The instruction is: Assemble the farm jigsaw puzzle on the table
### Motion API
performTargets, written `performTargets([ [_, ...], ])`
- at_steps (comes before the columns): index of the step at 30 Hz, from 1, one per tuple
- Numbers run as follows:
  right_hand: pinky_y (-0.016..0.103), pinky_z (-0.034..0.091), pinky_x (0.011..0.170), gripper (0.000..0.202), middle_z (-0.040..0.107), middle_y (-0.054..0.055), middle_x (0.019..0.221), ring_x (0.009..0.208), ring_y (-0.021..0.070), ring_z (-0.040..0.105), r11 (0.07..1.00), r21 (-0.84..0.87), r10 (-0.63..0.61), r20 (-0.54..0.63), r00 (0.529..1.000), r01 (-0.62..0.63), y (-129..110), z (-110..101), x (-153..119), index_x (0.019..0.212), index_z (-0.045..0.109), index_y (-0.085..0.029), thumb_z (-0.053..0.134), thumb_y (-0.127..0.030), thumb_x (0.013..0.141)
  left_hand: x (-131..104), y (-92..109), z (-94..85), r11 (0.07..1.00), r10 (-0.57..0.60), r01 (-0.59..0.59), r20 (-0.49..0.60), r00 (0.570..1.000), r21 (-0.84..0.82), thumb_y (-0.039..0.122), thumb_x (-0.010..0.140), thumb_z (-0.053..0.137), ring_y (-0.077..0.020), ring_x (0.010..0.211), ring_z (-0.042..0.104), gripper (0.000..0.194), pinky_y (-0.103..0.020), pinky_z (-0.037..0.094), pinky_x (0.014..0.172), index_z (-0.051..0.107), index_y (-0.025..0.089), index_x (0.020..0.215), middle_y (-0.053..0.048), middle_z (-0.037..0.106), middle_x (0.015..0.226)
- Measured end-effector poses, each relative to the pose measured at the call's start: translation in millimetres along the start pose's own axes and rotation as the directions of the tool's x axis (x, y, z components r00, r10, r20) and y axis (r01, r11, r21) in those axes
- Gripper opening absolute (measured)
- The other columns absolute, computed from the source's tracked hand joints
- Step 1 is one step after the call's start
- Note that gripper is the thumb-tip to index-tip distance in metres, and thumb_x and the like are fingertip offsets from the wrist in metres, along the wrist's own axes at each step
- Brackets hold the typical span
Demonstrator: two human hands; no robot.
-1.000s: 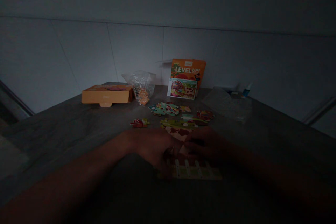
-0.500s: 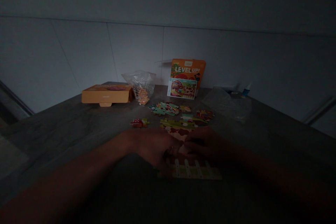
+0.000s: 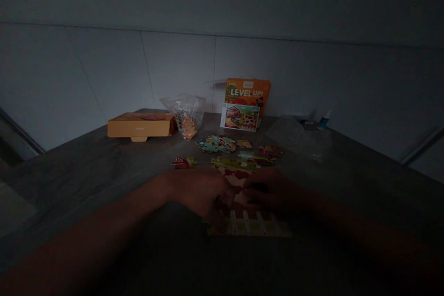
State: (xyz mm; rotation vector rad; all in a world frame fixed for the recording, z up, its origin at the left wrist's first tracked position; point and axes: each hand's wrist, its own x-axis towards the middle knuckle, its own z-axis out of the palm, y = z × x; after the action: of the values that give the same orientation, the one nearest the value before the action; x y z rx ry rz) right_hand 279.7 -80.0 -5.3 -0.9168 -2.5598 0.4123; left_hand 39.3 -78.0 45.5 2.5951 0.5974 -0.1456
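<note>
A partly built jigsaw lies flat under the left grip and the right grip, its middle partly hidden by them. White fence posts line its near edge, on this side of the grips; pale ground with brown patches shows between and just past them, then a green band. Farther out sits a heap of loose pieces — mainly pale green. A red barn section lies just beyond the left grip, reddish pieces beyond the right.
</note>
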Motion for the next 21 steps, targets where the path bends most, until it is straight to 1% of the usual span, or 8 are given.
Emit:
performTargets([
  [3, 0.024, 0.039, 0.059, 0.022, 0.07, 0.003, 0.073, 0.062, 0.0123, 0.058, 0.999, 0.038, 0.032, 0.01, 0.999, -0.032, 0.2, -0.2, -0.7, 0.077, 0.068, -0.018, 0.053, -0.028, 0.089, 0.0, -1.7, 1.6, 0.999, -0.027, 0.027, -0.002, 1.0, -0.031, 0.03, 0.071, 0.082, -0.0121, 0.066, 0.062, 0.025, -0.02, 0.037, 0.051, 0.069, 0.019, 0.09, 0.002, 0.071, 0.081],
  [6, 0.023, 0.039, 0.057, 0.02, 0.067, 0.001, 0.068, 0.059, 0.0115, 0.057, 0.996, 0.056, 0.063, 0.022, 0.998, -0.064, 2.9, -0.6, -1.0, 0.077, 0.067, -0.018, 0.053, -0.026, 0.089, 0.5, -3.2, 1.7, 0.999, -0.022, 0.022, 0.002, 1.0, -0.035, 0.031, 0.072, 0.082, -0.0122, 0.067, 0.061, 0.025, -0.02, 0.038, 0.053, 0.067, 0.019, 0.089, 0.002, 0.071, 0.082],
  [9, 0.023, 0.034, 0.054, 0.02, 0.064, 0.0, 0.064, 0.057, 0.011, 0.052, 0.992, -0.008, 0.126, -0.014, 0.992, -0.126, 10.6, -2.1, 0.3, 0.076, 0.066, -0.018, 0.054, -0.027, 0.088, 1.4, -7.3, 1.4, 0.999, 0.001, -0.001, -0.007, 1.0, -0.035, 0.033, 0.073, 0.081, -0.0118, 0.067, 0.06, 0.024, -0.02, 0.037, 0.054, 0.066, 0.019, 0.086, 0.003, 0.069, 0.08],
  [12, 0.023, 0.033, 0.055, 0.022, 0.063, 0.001, 0.066, 0.058, 0.0114, 0.052, 0.973, -0.084, 0.21, -0.078, 0.975, -0.216, 24.6, -5.6, 2.2, 0.076, 0.066, -0.017, 0.055, -0.031, 0.088, 3.5, -16.6, 2.3, 0.999, -0.015, 0.013, -0.053, 0.998, -0.031, 0.031, 0.079, 0.076, -0.0114, 0.067, 0.061, 0.016, -0.02, 0.037, 0.055, 0.068, 0.02, 0.087, 0.003, 0.068, 0.078],
  [14, 0.024, 0.035, 0.057, 0.02, 0.065, 0.002, 0.069, 0.062, 0.013, 0.055, 0.95, -0.141, 0.262, -0.127, 0.957, -0.279, 36.1, -9.1, 2.8, 0.078, 0.067, -0.017, 0.056, -0.03, 0.088, 6.3, -25.2, 4.1, 1.0, -0.024, 0.023, -0.112, 0.993, -0.008, 0.026, 0.082, 0.073, -0.0115, 0.069, 0.062, 0.009, -0.02, 0.039, 0.059, 0.069, 0.02, 0.087, 0.003, 0.069, 0.079],
  [16, 0.026, 0.037, 0.06, 0.017, 0.067, 0.005, 0.074, 0.066, 0.0158, 0.058, 0.905, -0.213, 0.331, -0.19, 0.924, -0.368, 47.2, -13.2, 2.7, 0.082, 0.068, -0.016, 0.057, -0.028, 0.088, 9.9, -34.5, 7.1, 0.997, -0.042, 0.054, -0.211, 0.977, 0.052, 0.024, 0.084, 0.071, -0.0133, 0.074, 0.063, 0.007, -0.022, 0.043, 0.065, 0.07, 0.02, 0.089, 0.001, 0.069, 0.083],
  [19, 0.029, 0.042, 0.066, 0.017, 0.071, 0.01, 0.088, 0.077, 0.0208, 0.064, 0.824, -0.281, 0.42, -0.281, 0.863, -0.492, 58.6, -18.5, 2.1, 0.087, 0.07, -0.015, 0.055, -0.023, 0.088, 14.4, -47.2, 12.2, 0.983, -0.054, 0.116, -0.383, 0.922, 0.141, 0.032, 0.086, 0.069, -0.019, 0.089, 0.063, 0.02, -0.028, 0.048, 0.077, 0.069, 0.018, 0.099, -0.005, 0.066, 0.096],
  [21, 0.031, 0.045, 0.071, 0.019, 0.072, 0.012, 0.096, 0.082, 0.0233, 0.065, 0.787, -0.3, 0.453, -0.312, 0.835, -0.539, 61.6, -20.0, 2.1, 0.09, 0.072, -0.015, 0.054, -0.021, 0.088, 15.7, -53.6, 15.1, 0.977, -0.042, 0.129, -0.445, 0.894, 0.168, 0.041, 0.085, 0.069, -0.0233, 0.101, 0.061, 0.034, -0.032, 0.049, 0.087, 0.066, 0.016, 0.109, -0.009, 0.062, 0.107],
])
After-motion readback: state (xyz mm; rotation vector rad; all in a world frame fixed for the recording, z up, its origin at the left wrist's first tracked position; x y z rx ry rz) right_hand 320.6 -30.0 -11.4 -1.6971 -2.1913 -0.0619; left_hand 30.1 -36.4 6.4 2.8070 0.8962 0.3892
